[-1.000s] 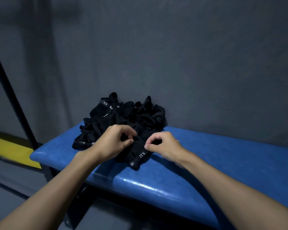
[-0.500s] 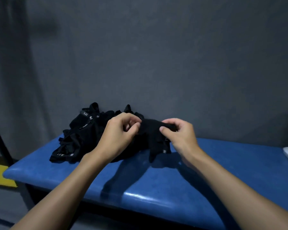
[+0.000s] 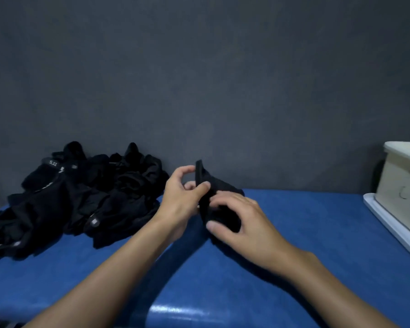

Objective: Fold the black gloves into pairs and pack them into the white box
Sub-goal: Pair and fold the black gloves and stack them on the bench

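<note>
you are holding a black glove (image 3: 213,185) above the blue bench (image 3: 294,245), between both hands. your left hand (image 3: 182,197) is pinching its upper edge with thumb and fingers; your right hand (image 3: 242,221) is gripping its lower part. the glove pile (image 3: 81,197) is lying to the left, and the white box (image 3: 402,185) is sitting at the right edge.

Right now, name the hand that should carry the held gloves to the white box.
Right. The right hand grips the held gloves and sits nearer the white box; the left hand only pinches their edge.
</note>
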